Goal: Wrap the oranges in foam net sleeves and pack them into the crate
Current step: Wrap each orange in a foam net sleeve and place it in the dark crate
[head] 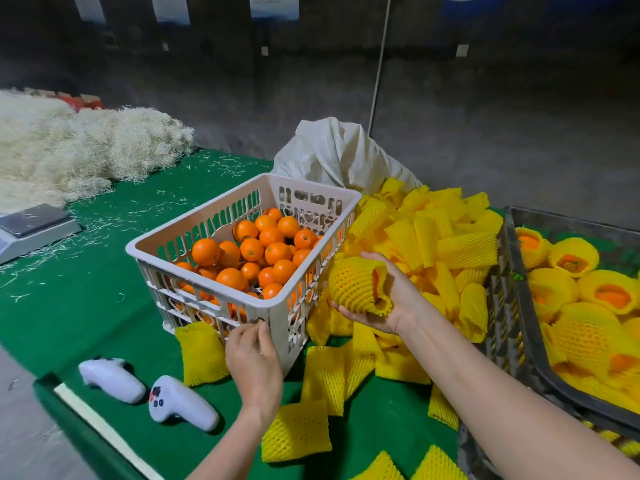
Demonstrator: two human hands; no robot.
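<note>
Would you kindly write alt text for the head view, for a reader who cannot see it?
A person's right hand holds a foam-sleeved orange beside a white crate of bare oranges, whose near corner the left hand touches. Loose yellow sleeves lie piled on the green table, and a dark crate at right holds wrapped oranges.

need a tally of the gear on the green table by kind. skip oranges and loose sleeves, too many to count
Crates: 2 (white crate, dark crate)
Controllers: 2, both white
Scale: 1
Sack: 1
Total: 6
</note>
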